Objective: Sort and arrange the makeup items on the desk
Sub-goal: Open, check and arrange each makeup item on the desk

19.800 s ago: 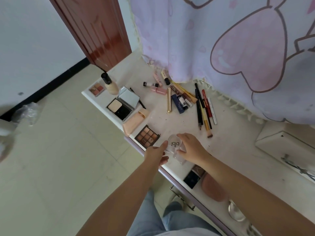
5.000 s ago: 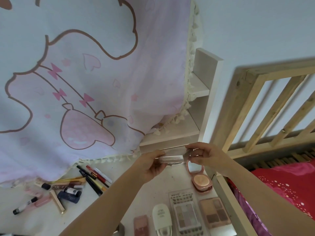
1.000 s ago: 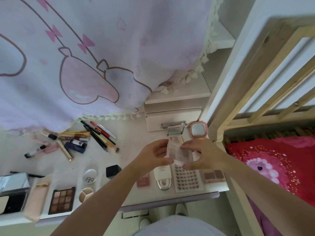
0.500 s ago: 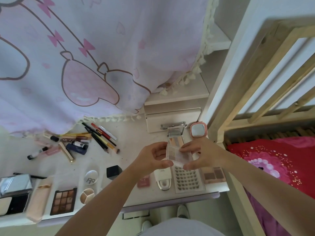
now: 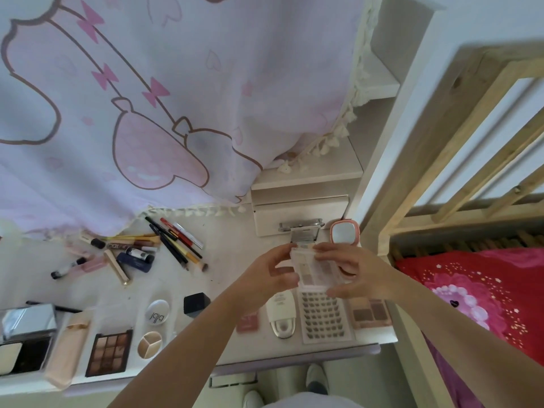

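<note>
Both hands hold a clear-lidded eyeshadow palette [image 5: 314,267] above the right part of the white desk [image 5: 226,260]. My left hand [image 5: 269,273] grips its left edge and my right hand [image 5: 356,270] pinches its right edge. Under the hands lie a false-lash tray [image 5: 323,318], a white and gold compact [image 5: 281,315], a small pink case [image 5: 248,322] and a brown palette [image 5: 371,313]. A pink mirror compact [image 5: 343,232] stands open behind them.
Pencils and tubes [image 5: 164,244] lie scattered at the left rear. A nine-pan palette [image 5: 109,351], a round "blp" lid [image 5: 157,311], a black cube [image 5: 196,303] and a mirrored case [image 5: 28,337] sit along the front left. A drawer box [image 5: 300,213], curtain [image 5: 147,98] and bed frame [image 5: 441,148] border the desk.
The palette has stayed in both hands over the lash tray. My view has shifted slightly, and the hands have turned the palette a little.
</note>
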Action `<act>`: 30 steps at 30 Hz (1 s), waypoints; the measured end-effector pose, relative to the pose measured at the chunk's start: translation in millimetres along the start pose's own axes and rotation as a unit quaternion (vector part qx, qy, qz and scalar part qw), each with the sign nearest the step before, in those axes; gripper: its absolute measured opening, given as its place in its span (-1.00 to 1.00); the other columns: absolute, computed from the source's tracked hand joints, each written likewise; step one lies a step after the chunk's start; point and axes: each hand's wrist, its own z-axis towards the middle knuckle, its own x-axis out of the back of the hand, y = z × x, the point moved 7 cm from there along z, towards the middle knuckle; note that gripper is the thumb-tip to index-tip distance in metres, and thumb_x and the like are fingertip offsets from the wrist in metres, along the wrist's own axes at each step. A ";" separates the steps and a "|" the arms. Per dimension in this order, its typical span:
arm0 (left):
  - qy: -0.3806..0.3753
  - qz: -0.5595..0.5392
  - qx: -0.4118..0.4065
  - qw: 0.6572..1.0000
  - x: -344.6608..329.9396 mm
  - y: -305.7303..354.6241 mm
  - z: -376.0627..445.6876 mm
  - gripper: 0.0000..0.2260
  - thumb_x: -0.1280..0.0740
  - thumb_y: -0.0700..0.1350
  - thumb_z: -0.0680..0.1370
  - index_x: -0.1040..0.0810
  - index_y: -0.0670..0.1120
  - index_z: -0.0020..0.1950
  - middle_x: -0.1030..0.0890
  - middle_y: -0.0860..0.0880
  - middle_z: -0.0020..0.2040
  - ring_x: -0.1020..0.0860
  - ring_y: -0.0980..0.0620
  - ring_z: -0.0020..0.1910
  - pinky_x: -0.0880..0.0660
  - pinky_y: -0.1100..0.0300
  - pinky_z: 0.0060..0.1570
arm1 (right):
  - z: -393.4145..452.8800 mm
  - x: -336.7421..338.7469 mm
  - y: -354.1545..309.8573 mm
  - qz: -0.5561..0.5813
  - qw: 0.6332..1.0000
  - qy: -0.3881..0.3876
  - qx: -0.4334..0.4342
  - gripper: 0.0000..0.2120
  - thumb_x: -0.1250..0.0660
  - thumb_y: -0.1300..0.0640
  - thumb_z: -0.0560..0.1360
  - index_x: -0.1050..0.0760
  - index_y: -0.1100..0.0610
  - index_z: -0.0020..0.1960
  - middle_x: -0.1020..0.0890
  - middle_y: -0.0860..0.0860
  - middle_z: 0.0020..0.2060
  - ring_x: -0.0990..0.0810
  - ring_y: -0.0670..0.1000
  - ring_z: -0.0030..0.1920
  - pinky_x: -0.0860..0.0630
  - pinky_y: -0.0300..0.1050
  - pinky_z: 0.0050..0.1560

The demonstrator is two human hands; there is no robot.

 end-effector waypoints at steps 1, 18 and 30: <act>0.007 -0.039 0.015 0.999 1.0 -1.0 1.2 -0.72 -0.37 -0.16 0.46 -0.46 -0.09 0.15 -0.62 -0.05 0.02 -0.65 0.02 -0.08 -0.60 0.20 -0.07 | -0.5 0.8 -0.6 -0.015 1.000 -0.010 0.005 -0.46 -0.43 -0.21 0.17 -0.36 -0.34 0.11 -0.28 -0.39 0.26 -0.27 -0.16 0.39 -0.26 -0.01 0.44; 0.138 -0.157 -0.002 0.978 14.7 -2.4 2.9 -0.85 -0.30 -0.37 0.47 -0.37 -0.17 -0.16 -0.61 -0.08 -0.27 -0.63 0.06 -0.31 -0.61 0.25 -0.16 | 15.8 -0.4 -10.3 0.091 0.994 0.055 -0.031 -0.67 -0.43 0.14 0.40 -0.47 -0.12 0.11 -0.55 -0.13 0.05 -0.56 -0.20 0.00 -0.52 -0.29 0.07; 0.121 -0.157 -0.020 0.980 34.0 -15.6 -16.3 -0.68 -0.34 -0.42 0.37 -0.47 -0.16 0.06 -0.70 -0.04 -0.16 -0.66 0.03 -0.20 -0.60 0.23 -0.20 | 30.1 -19.1 2.7 0.320 0.942 -0.030 -0.095 -0.81 -0.23 0.13 0.53 -0.62 0.10 -0.04 -0.71 0.08 -0.17 -0.68 0.04 -0.13 -0.60 -0.24 -0.14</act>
